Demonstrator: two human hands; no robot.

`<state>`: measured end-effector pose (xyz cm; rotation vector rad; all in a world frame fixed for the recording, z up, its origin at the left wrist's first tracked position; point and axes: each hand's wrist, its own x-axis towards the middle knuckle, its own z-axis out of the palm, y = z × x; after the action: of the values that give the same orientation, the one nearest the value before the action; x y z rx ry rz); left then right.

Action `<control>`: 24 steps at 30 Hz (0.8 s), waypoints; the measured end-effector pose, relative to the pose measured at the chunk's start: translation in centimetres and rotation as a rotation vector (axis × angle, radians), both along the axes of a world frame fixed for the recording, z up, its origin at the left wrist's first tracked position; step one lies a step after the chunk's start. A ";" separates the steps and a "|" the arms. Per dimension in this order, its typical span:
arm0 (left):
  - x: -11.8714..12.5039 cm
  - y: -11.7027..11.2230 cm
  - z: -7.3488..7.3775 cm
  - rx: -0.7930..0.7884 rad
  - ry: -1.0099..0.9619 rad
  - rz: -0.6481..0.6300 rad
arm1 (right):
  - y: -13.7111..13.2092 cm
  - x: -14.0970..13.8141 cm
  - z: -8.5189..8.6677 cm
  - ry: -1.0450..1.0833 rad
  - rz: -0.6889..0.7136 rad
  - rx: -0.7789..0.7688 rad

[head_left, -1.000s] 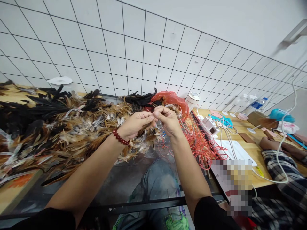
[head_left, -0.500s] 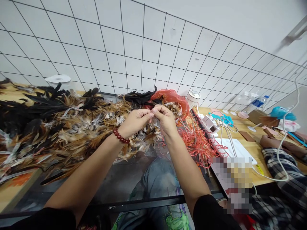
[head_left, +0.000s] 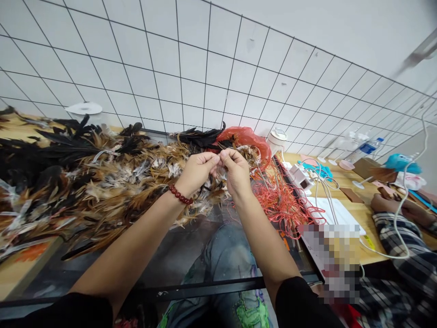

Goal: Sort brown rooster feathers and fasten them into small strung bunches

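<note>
The left hand [head_left: 198,171] and right hand [head_left: 235,171] meet at the fingertips above the middle of the dark tabletop [head_left: 153,250], toward its far edge. Thumbs and fingers are bent close together; from where I stand I cannot tell whether either grip is clenched on itself or grasping something fine. The feathers [head_left: 129,182], brown, white and black, form a deep heap from the left edge to the middle, partly behind the hands. Tangled red cords [head_left: 280,196] lie along the right edge, near the right forearm [head_left: 266,232]; a red plastic bag [head_left: 244,136] rests at the far edge. Principal hazards, as I judge them: anything small slipping from the fingertips could be lost among the feathers, whose mottled colours would mask it; the beaded bracelet [head_left: 180,194], worn close by the heap, might catch quills and drag them along; a sideways sweep of the right forearm could snag a loop of cord and pull the tangle tighter; and the long dark feather [head_left: 80,252] toward the near left corner might be brushed off by the left forearm [head_left: 133,243].
</note>
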<state>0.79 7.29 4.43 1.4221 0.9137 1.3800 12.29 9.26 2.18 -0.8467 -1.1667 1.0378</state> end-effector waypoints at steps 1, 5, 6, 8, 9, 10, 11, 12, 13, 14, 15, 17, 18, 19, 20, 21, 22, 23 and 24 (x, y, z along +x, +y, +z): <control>-0.3 0.2 0.1 0.016 0.011 0.065 | 0.3 0.0 -0.3 -0.006 -0.027 -0.013; -1.7 1.0 0.5 0.049 -0.082 0.187 | 0.4 -0.1 -1.3 -0.578 0.053 0.049; -2.0 1.1 0.6 0.048 -0.112 0.192 | 0.1 -0.2 -1.4 -0.838 0.128 0.076; -2.4 1.2 0.7 0.035 -0.152 0.191 | -0.7 -0.7 -1.6 -1.288 0.244 0.099; -2.5 1.2 0.8 0.027 -0.163 0.189 | -1.1 -1.0 -1.7 -1.446 0.256 0.098; -2.5 1.2 0.9 0.020 -0.169 0.188 | -1.5 -1.4 -1.9 -1.559 0.242 0.098; -2.5 1.2 0.9 0.015 -0.173 0.187 | -1.8 -1.8 -2.1 -1.637 0.220 0.106; -2.5 1.3 0.9 0.013 -0.174 0.185 | -2.0 -2.2 -2.4 -1.691 0.202 0.115; -2.4 1.3 0.9 0.013 -0.175 0.183 | -2.2 -2.6 -2.6 -1.728 0.197 0.121; -2.4 1.3 0.8 0.015 -0.176 0.181 | -2.2 -2.9 -2.9 -1.751 0.204 0.122; -2.4 1.3 0.8 0.016 -0.177 0.178 | -2.2 -3.0 -3.1 -1.764 0.224 0.122; -2.4 1.3 0.8 0.016 -0.180 0.173 | -2.0 -3.0 -3.2 -1.760 0.267 0.120; -2.4 1.2 0.9 0.015 -0.183 0.170 | -1.8 -2.8 -3.2 -1.738 0.275 0.117; -2.4 1.2 0.9 0.015 -0.185 0.169 | -1.6 -2.4 -2.9 -1.701 0.268 0.116; -2.4 1.1 1.0 0.015 -0.184 0.167 | -1.3 -1.9 -2.6 -1.652 0.243 0.114; -2.4 1.1 1.0 0.017 -0.181 0.166 | -1.0 -1.3 -2.2 -1.590 0.210 0.113; -2.5 1.0 1.1 0.019 -0.176 0.168 | -0.7 -0.6 -1.8 -1.524 0.175 0.113; -2.5 1.0 1.1 0.019 -0.170 0.170 | -0.5 0.1 -1.3 -1.457 0.158 0.114; -2.5 1.0 1.1 0.017 -0.166 0.174 | -0.3 0.8 -0.9 -1.375 0.173 0.117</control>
<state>-1.72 8.25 5.57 1.2428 0.9355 1.6132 13.12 8.98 1.29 -1.4300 -2.4338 0.3927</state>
